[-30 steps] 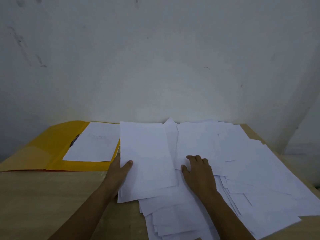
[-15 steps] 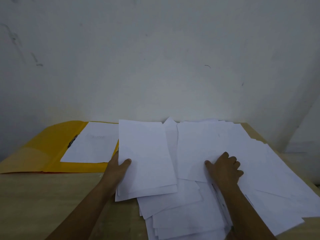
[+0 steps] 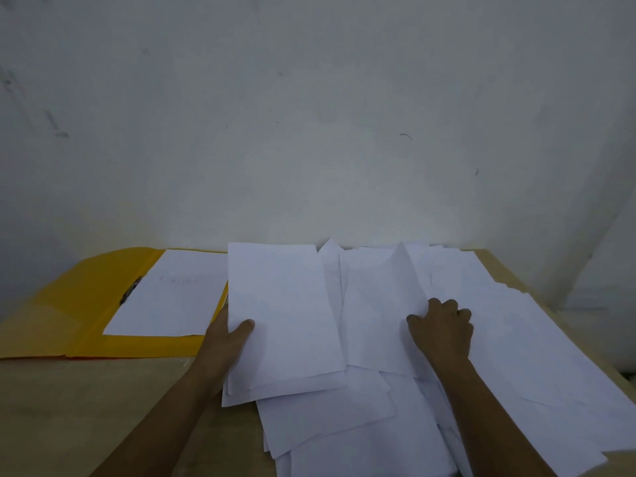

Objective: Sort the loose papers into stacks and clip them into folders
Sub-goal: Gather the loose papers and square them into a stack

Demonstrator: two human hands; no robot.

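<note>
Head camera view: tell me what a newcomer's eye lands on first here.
A sprawl of loose white papers covers the right half of the wooden table. An open yellow folder lies at far left with one sheet in it. The left hand grips the edge of a neater stack; the right hand lifts a sheet from the pile.

Plain office-like paperwork corner: light wooden desk (image 3: 86, 407) against a scuffed white plaster wall (image 3: 309, 115), bearing an open yellow card folder (image 3: 86, 304) and loose white sheets (image 3: 516, 339).
</note>
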